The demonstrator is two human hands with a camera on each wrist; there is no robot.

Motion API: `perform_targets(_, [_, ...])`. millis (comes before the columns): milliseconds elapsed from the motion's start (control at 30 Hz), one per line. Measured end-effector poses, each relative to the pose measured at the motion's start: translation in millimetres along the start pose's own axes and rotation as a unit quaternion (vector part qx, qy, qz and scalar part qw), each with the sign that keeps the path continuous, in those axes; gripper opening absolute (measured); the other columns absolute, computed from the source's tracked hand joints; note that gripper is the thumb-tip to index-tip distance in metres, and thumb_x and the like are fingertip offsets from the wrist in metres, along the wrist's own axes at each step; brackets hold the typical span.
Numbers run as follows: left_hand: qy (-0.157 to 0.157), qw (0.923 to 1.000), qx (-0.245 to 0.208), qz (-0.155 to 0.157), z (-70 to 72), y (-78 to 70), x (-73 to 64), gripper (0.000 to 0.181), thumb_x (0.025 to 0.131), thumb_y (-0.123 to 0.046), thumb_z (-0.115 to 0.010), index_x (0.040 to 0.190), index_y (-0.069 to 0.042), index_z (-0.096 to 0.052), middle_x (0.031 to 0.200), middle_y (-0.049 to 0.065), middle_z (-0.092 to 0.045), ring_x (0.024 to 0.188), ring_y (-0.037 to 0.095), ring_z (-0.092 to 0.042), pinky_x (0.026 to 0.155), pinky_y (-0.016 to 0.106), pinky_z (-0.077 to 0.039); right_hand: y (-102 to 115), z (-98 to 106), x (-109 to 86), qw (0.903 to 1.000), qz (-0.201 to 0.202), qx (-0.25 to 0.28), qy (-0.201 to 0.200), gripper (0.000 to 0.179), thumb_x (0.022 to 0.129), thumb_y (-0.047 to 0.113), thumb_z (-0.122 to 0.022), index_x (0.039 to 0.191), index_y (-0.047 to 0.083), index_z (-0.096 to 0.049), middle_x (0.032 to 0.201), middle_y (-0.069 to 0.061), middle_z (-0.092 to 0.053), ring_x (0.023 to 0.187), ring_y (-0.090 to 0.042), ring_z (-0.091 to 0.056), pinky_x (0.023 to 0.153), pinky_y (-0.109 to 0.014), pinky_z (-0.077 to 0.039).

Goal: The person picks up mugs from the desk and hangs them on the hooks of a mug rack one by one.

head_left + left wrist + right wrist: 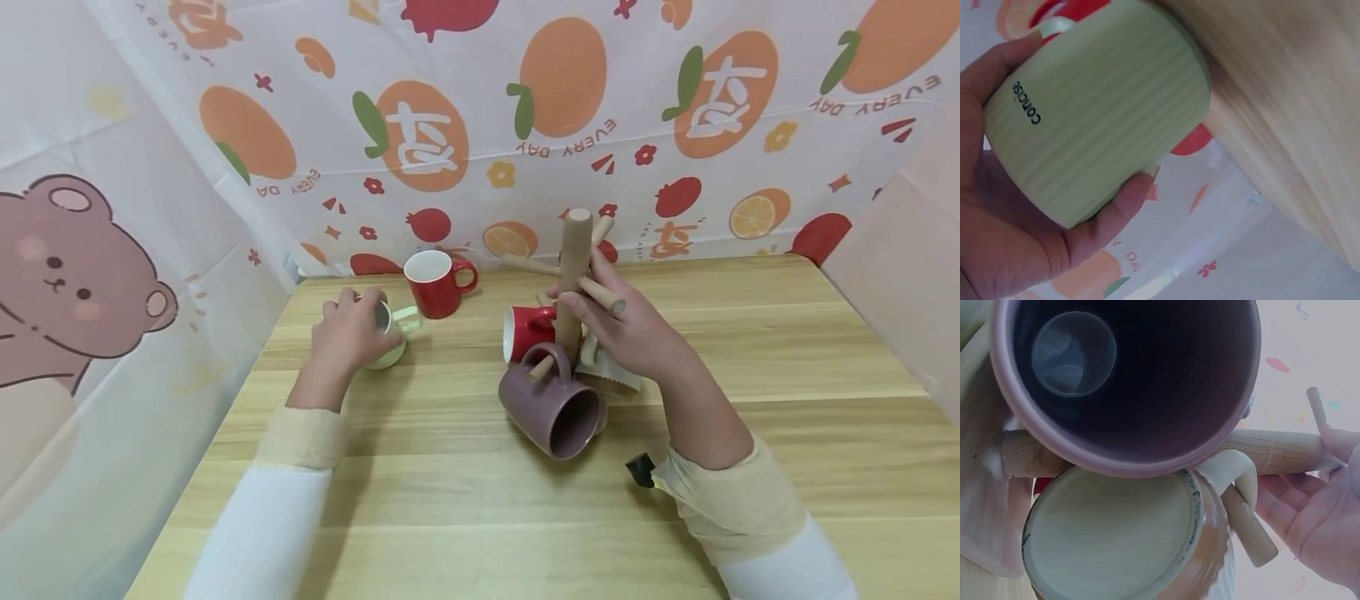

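My left hand (pixel 347 337) grips a pale green mug (pixel 388 358) from above, thumb and fingers around its rim end. In the left wrist view this ribbed mug (pixel 1104 112) carries the word "Concise"; whether its base touches the table is unclear. With my right hand (pixel 641 333) I hold the upper post of a wooden mug tree (pixel 576 242), between its pegs. A purple mug (pixel 534 404) hangs by its handle on a low front peg, mouth tilted down. Behind it hangs a red mug (pixel 531 329). A cream-and-brown mug (pixel 1116 531) hangs beside them, mostly hidden in the head view.
Another red mug (pixel 437 292), white inside, stands upright at the back of the wooden table (pixel 450 500), handle to the right. A small black object (pixel 641 470) is by my right sleeve. A fruit-printed cloth (pixel 487 108) hangs behind the table.
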State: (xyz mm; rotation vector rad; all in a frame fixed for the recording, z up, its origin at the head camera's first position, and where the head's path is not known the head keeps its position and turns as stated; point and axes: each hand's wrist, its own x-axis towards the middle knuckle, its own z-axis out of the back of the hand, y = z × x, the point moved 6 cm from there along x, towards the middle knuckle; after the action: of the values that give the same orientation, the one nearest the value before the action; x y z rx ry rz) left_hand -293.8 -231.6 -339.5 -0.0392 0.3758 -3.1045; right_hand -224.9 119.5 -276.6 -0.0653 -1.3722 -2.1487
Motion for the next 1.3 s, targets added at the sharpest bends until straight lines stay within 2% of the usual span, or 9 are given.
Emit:
perform_targets(133, [-0.074,0.9962,-0.045,0.01,14.0,-9.6,-20.9,0.064,0.08,-0.043,-0.073,0.133,-0.017,-0.05,0.134,0.023,-0.042,0.114,0.047,-0.041,0.074,0.067,-0.047,1,0,-0.8,1.0,-0.002,-0.002,0.001,0.075,0.102,0.026,-0.052,0.155,0.044,-0.002,0.123,-0.008,-0.067,0.13,-0.026,-0.053,0.11,-0.055,-0.037])
perform_targets(233, [-0.123,0.9834,-0.133,0.013,28.3,-19.3,-36.3,0.064,0.081,-0.047,-0.073,0.134,-0.019,-0.051,0.137,0.018,-0.044,0.12,0.041,-0.042,0.081,0.066,-0.048,1,2,-2.2,1.0,-0.005,-0.007,-0.004,0.074,0.102,0.027,-0.053,0.155,0.044,-0.005,0.125,-0.009,-0.067,0.131,-0.025,-0.053,0.11,-0.054,-0.037])
perform_targets(300, [-0.144,0.9657,-0.216,0.014,35.8,-25.8,-44.9,0.065,0.08,-0.049,-0.075,0.133,-0.02,-0.05,0.137,0.014,-0.044,0.122,0.035,-0.043,0.089,0.062,-0.047,1,4,-3.6,0.9998,-0.009,-0.011,-0.011,0.073,0.101,0.028,-0.055,0.155,0.043,-0.009,0.133,-0.009,-0.062,0.131,-0.025,-0.052,0.109,-0.053,-0.039])
perform_targets(400, [-0.145,0.926,-0.349,0.005,40.2,-37.3,-51.9,0.065,0.079,-0.046,-0.079,0.131,-0.021,-0.05,0.134,0.007,-0.046,0.12,0.027,-0.045,0.093,0.05,-0.049,1,9,-6.6,0.9993,-0.009,-0.024,-0.026,0.072,0.099,0.028,-0.059,0.156,0.04,-0.016,0.144,-0.009,-0.053,0.132,-0.025,-0.051,0.105,-0.051,-0.045])
perform_targets(467, [-0.137,0.9029,-0.407,-0.002,40.0,-45.3,-54.6,0.063,0.078,-0.043,-0.08,0.13,-0.023,-0.05,0.132,0.004,-0.046,0.116,0.024,-0.047,0.089,0.044,-0.052,4,12,-8.8,0.9986,-0.006,-0.035,-0.04,0.069,0.098,0.027,-0.061,0.155,0.038,-0.024,0.145,-0.007,-0.052,0.131,-0.023,-0.052,0.097,-0.047,-0.051])
perform_targets(533, [-0.128,0.888,-0.441,-0.016,39.1,-53.9,-56.7,0.06,0.079,-0.037,-0.081,0.128,-0.023,-0.05,0.128,0.003,-0.048,0.11,0.024,-0.051,0.082,0.038,-0.054,9,17,-11.1,0.9971,0.002,-0.047,-0.06,0.066,0.096,0.023,-0.064,0.153,0.033,-0.033,0.138,-0.006,-0.057,0.127,-0.021,-0.056,0.092,-0.037,-0.054])
perform_targets(733, [-0.143,0.8696,-0.47,-0.053,37.6,-75.6,-62.7,0.057,0.078,-0.029,-0.082,0.126,-0.021,-0.053,0.126,0.001,-0.051,0.106,0.022,-0.053,0.08,0.032,-0.053,26,27,-22.3,0.9903,0.026,-0.083,-0.108,0.061,0.09,0.015,-0.072,0.145,0.025,-0.049,0.122,-0.005,-0.067,0.108,-0.017,-0.065,0.087,-0.015,-0.049])
perform_targets(967, [-0.174,0.8335,-0.52,-0.072,34.4,-95.8,-64.1,0.056,0.077,-0.024,-0.083,0.125,-0.02,-0.055,0.122,0.003,-0.052,0.101,0.024,-0.057,0.075,0.031,-0.056,37,27,-29.2,0.9893,0.046,-0.098,-0.098,0.064,0.089,0.014,-0.072,0.147,0.022,-0.047,0.127,-0.004,-0.064,0.11,-0.017,-0.063,0.091,-0.015,-0.049])
perform_targets(1300, [-0.212,0.8087,-0.537,-0.112,31.2,-130.4,-71.4,0.059,0.076,-0.025,-0.084,0.125,-0.018,-0.054,0.131,-0.002,-0.048,0.114,0.019,-0.049,0.079,0.037,-0.056,39,25,-30.5,0.9901,0.034,-0.098,-0.095,0.063,0.092,0.019,-0.07,0.148,0.029,-0.044,0.131,-0.002,-0.061,0.119,-0.019,-0.059,0.093,-0.017,-0.048])
